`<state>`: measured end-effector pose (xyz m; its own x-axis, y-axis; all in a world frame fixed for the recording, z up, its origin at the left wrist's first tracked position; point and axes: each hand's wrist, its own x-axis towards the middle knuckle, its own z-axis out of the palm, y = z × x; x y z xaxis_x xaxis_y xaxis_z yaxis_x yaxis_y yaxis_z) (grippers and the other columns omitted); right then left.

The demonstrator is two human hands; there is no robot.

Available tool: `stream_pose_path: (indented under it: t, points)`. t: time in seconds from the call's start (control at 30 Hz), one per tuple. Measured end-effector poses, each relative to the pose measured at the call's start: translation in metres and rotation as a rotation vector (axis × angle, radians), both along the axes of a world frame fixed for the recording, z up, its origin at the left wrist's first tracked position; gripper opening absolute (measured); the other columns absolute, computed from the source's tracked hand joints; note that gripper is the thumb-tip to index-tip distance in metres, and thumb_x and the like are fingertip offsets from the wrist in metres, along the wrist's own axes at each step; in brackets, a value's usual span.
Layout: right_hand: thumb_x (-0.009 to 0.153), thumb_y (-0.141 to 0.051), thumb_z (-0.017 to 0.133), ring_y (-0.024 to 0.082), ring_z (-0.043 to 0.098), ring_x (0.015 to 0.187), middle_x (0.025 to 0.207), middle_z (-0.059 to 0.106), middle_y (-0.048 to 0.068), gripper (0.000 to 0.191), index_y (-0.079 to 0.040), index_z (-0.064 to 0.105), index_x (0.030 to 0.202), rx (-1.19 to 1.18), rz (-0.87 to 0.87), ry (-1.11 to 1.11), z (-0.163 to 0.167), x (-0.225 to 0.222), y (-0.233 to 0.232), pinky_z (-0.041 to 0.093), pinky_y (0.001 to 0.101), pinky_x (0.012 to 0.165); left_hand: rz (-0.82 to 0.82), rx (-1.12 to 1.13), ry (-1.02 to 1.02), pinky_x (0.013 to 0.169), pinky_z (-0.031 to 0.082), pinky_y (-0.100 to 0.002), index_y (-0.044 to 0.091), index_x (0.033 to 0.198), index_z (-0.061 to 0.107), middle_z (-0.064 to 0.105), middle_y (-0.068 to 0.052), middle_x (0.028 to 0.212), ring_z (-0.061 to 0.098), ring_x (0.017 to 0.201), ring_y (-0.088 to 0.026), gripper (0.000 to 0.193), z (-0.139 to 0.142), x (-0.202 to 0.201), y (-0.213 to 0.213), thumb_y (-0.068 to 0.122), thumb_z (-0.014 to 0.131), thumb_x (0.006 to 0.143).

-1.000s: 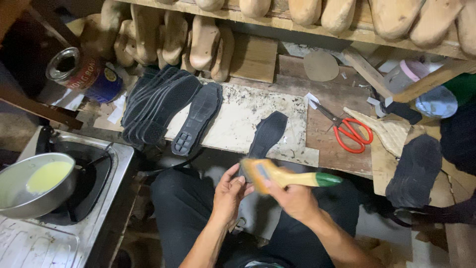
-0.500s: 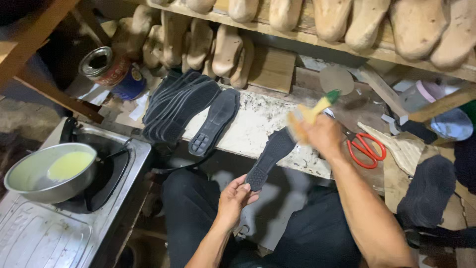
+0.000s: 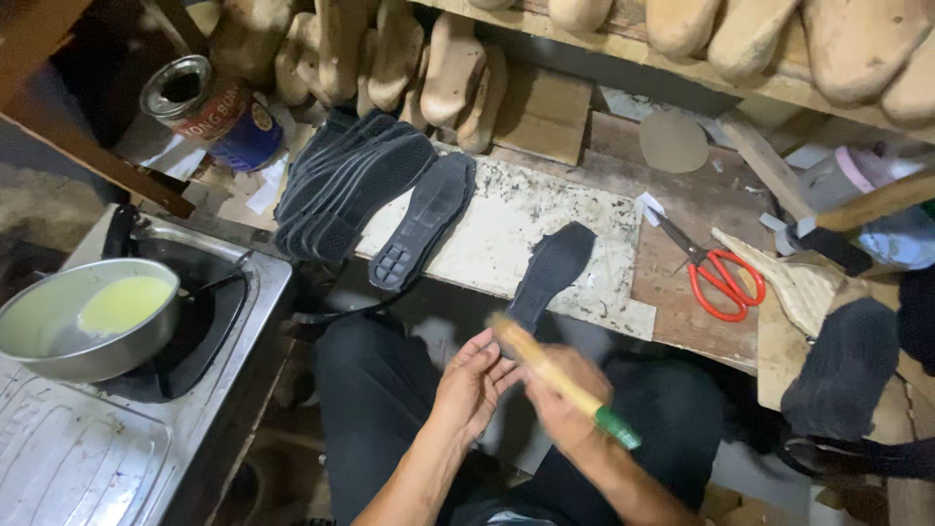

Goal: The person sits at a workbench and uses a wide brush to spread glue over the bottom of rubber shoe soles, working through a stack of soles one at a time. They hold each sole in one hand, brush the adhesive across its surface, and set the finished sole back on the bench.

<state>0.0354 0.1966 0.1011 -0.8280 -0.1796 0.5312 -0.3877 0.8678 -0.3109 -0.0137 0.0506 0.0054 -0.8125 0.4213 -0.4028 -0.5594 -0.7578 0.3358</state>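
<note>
My right hand (image 3: 565, 399) grips a brush (image 3: 557, 378) with a wooden handle and a green end, held over my lap. Its bristle end points up-left, blurred. My left hand (image 3: 472, 382) is just beside it, fingers apart, palm turned toward the brush tip and holding nothing. Right above the hands a single black shoe sole (image 3: 551, 273) lies on the pale stained board (image 3: 506, 219). Another black sole (image 3: 424, 219) lies to its left, next to a fanned stack of several black soles (image 3: 341, 185).
A metal bowl with yellow glue (image 3: 83, 317) sits on a gas burner at left. An open tin can (image 3: 209, 112) stands at the back left. Red-handled scissors (image 3: 716, 273) lie on the bench at right, near a dark sole (image 3: 842, 365). Wooden shoe lasts (image 3: 429, 58) line the shelf.
My right hand has come back down from over the bench to my lap with the brush. The left hand has stayed near my lap. The camera view shifted a little.
</note>
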Motion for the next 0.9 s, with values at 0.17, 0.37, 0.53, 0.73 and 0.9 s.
stream_pose_path:
  t: [0.17, 0.37, 0.53, 0.73, 0.9]
  points:
    - [0.086, -0.01, 0.076, 0.029, 0.07, 0.077, 0.089, 0.069, 0.013, 0.018, -0.003, 0.069, 0.101, -0.472, -0.12, -0.175, -0.005, 0.008, 0.009, 0.056, 0.0382, 0.068, -0.056, -0.019, -0.019, 0.083, 0.061, -0.039, 0.003, 0.131, 0.061, 0.074, -0.011, 0.108, 0.072, 0.092, -0.021, 0.035, 0.017, 0.001, -0.005, 0.01, 0.051, 0.099]
    - [0.086, -0.011, 0.075, 0.028, 0.072, 0.082, 0.098, 0.073, 0.015, 0.027, 0.0, 0.07, 0.11, -0.341, 0.142, -0.296, -0.012, 0.007, 0.022, 0.056, 0.0345, 0.072, -0.029, 0.016, 0.075, 0.089, 0.057, -0.039, 0.001, 0.132, 0.056, 0.071, -0.012, 0.116, 0.071, 0.098, -0.022, 0.031, 0.013, 0.002, -0.003, 0.011, 0.053, 0.102]
    - [0.086, -0.018, 0.072, 0.024, 0.078, 0.076, 0.09, 0.081, 0.012, 0.03, -0.001, 0.073, 0.111, -0.646, -0.113, -0.542, 0.004, 0.006, 0.026, 0.059, 0.0304, 0.067, 0.031, -0.156, 0.193, 0.096, 0.059, -0.038, 0.004, 0.127, 0.054, 0.072, -0.005, 0.112, 0.067, 0.101, -0.015, 0.028, -0.018, 0.009, -0.002, 0.006, 0.054, 0.099]
    - [0.09, -0.04, 0.07, 0.029, 0.075, 0.076, 0.087, 0.078, 0.016, 0.036, -0.007, 0.079, 0.097, 0.015, -0.033, -0.471, 0.019, -0.07, 0.054, 0.057, 0.036, 0.07, -0.01, -0.427, 0.384, 0.09, 0.054, -0.028, 0.002, 0.125, 0.056, 0.073, -0.003, 0.111, 0.066, 0.095, -0.011, 0.026, -0.03, 0.008, 0.003, 0.008, 0.057, 0.1]
    - [0.095, -0.035, 0.069, 0.029, 0.072, 0.069, 0.085, 0.076, 0.013, 0.032, -0.014, 0.084, 0.115, 0.145, 0.179, -0.067, 0.012, -0.112, 0.073, 0.055, 0.0408, 0.061, -0.032, -0.452, 0.224, 0.083, 0.054, -0.033, 0.005, 0.127, 0.058, 0.071, -0.004, 0.107, 0.066, 0.089, -0.011, 0.028, -0.018, 0.004, -0.008, 0.01, 0.058, 0.099]
